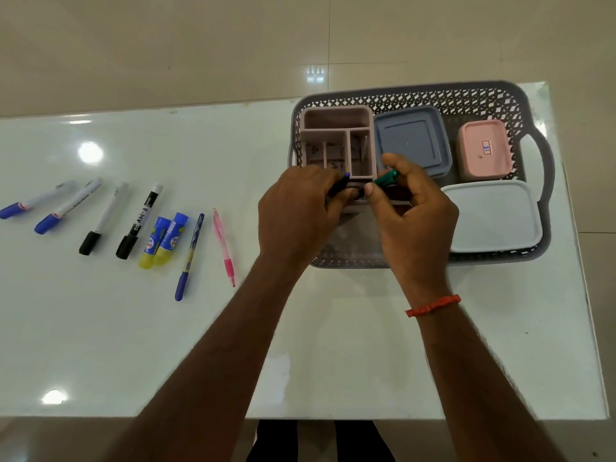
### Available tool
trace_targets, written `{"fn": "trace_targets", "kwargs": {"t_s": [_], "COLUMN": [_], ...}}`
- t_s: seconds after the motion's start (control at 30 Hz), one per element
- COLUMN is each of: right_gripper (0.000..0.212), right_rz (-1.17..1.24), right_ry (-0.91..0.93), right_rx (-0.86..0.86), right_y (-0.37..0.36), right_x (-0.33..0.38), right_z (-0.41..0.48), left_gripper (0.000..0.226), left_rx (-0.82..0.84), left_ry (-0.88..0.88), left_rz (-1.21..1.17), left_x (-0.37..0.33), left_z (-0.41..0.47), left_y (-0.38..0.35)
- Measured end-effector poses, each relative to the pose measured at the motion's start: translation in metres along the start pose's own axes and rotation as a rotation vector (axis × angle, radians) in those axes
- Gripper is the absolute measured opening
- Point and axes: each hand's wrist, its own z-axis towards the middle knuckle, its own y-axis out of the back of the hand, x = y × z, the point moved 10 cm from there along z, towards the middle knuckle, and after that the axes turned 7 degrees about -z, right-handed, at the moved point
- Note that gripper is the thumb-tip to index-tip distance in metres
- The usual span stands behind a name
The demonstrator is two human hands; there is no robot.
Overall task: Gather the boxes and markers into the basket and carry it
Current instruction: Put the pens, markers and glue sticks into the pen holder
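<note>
Over the grey plastic lattice basket (466, 99) at the right end of the glossy white table (233, 328), the left hand (296, 205) curls its fingers round a dark, blue-tipped marker (340, 182). The right hand (416, 211) pinches a green marker (386, 178) between thumb and forefinger. Both markers are at the near edge of the pink compartmented plastic organiser (336, 121) inside the basket. A row of capped white markers (140, 221) lies on the table, well to the left.
</note>
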Motion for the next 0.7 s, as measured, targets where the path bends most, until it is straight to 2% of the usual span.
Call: {"fn": "trace_targets", "kwargs": {"t_s": [0.17, 0.3, 0.4, 0.47, 0.6, 0.7], "right_gripper": [0.038, 0.047, 0.052, 0.054, 0.043, 0.016], "right_rz": [-0.02, -0.004, 0.134, 0.135, 0.003, -0.08], "right_ry": [0.009, -0.076, -0.224, -0.247, -0.053, 0.185], "right_rx": [-0.011, -0.003, -0.128, -0.189, -0.167, -0.023], "right_y": [0.0, -0.002, 0.011, 0.015, 0.01, -0.012], "right_x": [-0.001, -0.017, -0.023, -0.016, 0.016, 0.049], "right_z": [-0.011, -0.016, -0.039, -0.063, -0.102, -0.122], "left_gripper": [0.024, 0.023, 0.036, 0.047, 0.05, 0.038], "left_rx": [-0.01, 0.002, 0.025, 0.041, -0.037, -0.126], "left_ry": [-0.015, -0.041, 0.004, 0.012, 0.008, 0.063], "left_rz": [-0.011, -0.037, -0.151, -0.202, -0.288, -0.336], "left_x": [-0.002, -0.009, -0.006, -0.002, 0.005, 0.025], "left_z": [-0.002, -0.002, -0.005, -0.012, -0.033, -0.057], "left_y": [0.003, 0.003, 0.003, 0.003, 0.027, 0.052]}}
